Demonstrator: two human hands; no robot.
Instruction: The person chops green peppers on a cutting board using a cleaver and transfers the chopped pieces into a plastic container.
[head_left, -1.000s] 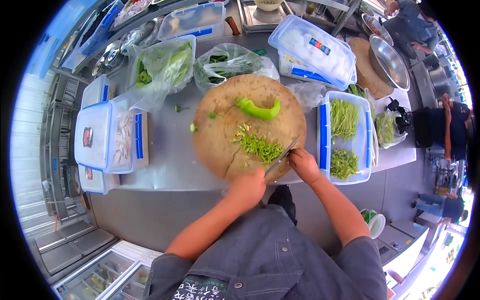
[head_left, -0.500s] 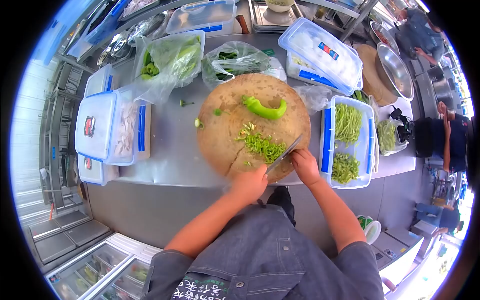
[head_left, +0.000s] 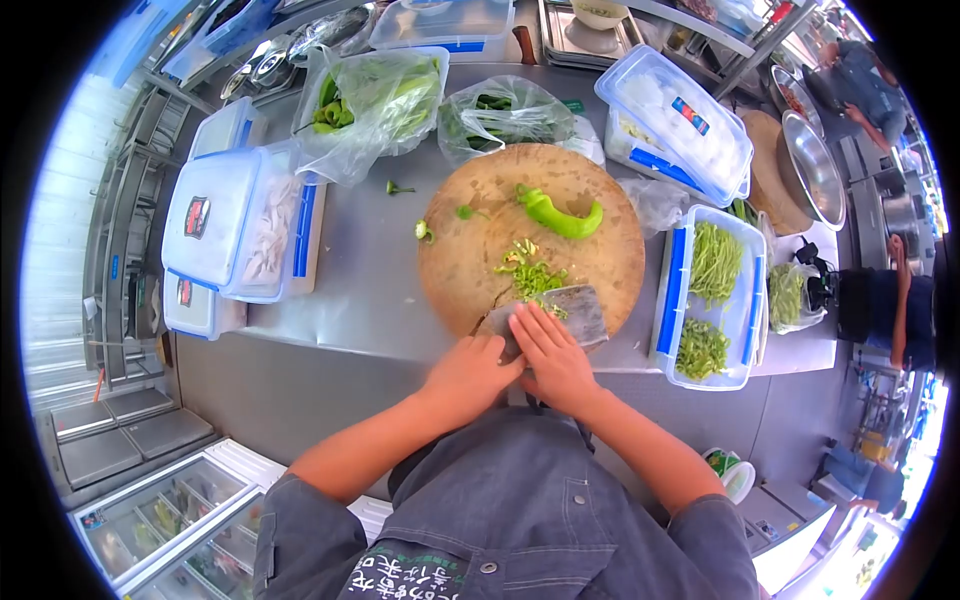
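Left hand [head_left: 470, 375] clamped on one cleaver [head_left: 578, 310], my right hand [head_left: 555, 362] atop, by one chopping board's [head_left: 612, 255] near edge; one pepper [head_left: 560, 219] beyond.

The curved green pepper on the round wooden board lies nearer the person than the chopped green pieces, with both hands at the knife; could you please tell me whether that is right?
Not quite: in the head view, the curved green pepper on the round wooden board lies farther from the person than the chopped green pieces, with left hand and right hand at the knife.
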